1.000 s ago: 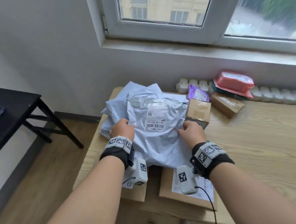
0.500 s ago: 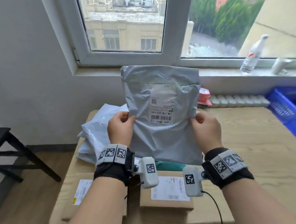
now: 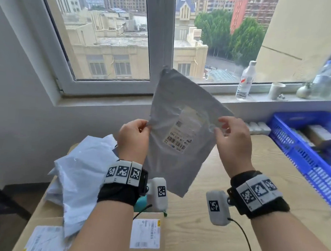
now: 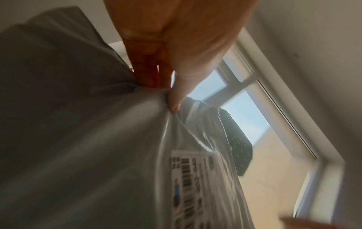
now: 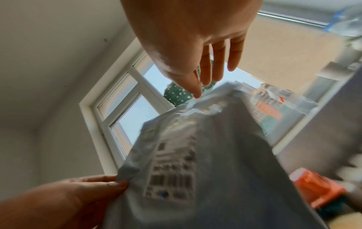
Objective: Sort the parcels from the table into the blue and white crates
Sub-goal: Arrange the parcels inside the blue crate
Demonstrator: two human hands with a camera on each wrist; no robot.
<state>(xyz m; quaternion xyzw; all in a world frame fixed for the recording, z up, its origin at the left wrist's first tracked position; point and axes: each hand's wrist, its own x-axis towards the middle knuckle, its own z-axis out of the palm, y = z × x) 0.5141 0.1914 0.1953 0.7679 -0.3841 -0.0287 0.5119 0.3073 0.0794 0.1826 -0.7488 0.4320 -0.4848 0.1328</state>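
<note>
One grey poly mailer (image 3: 179,134) is in transit: it hangs tilted in the air above the table (image 3: 223,207), label facing the person, clear of every surface. The left hand (image 3: 133,138) pinches its left edge between thumb and curled fingers, confirmed in the left wrist view. The right hand (image 3: 232,143) is at the opposite edge with fingers extended and loosely spread; in the right wrist view only the thumb tip appears to touch the film, so the hold on that side is judged light or absent. The blue crate (image 3: 305,154) stands at the right end of the table and already contains several parcels, so sorting is under way. No white crate is in view; its contents cannot be assessed. Outstanding on the table: a heap of pale mailers (image 3: 83,170) at the left and two labelled cardboard boxes (image 3: 146,235) at the near edge. Judgement: task partly done, with at least the held mailer and these items still to be placed
</note>
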